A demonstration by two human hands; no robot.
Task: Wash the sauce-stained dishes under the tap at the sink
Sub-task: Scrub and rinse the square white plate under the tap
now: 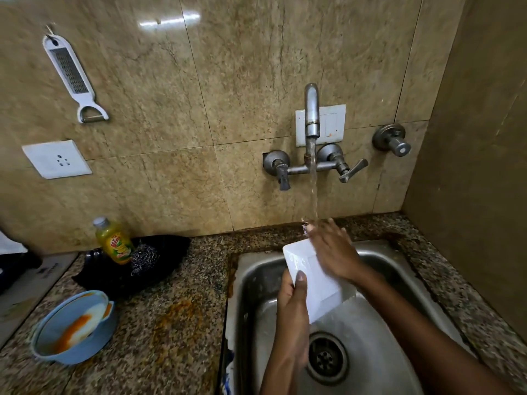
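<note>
Plate (316, 283) in sink: plain white. Sink (379, 332): dull grey steel. Tap (311, 115): tarnished grey metal. Counter (176, 323): speckled brown-black-cream granite, orange stain patch near sink edge. Wall tiles (171, 109): mottled beige-tan. Bowl (75, 327): pale blue, white inside, orange-red sauce smear. Bottle (114, 242): yellow liquid, red-green label, silver-grey cap. Scrubber (142, 256): grey, possibly steel mesh, on black tray (159, 252). Grater (71, 72): white frame, grey blade. Socket plate (57, 159): white.
</note>
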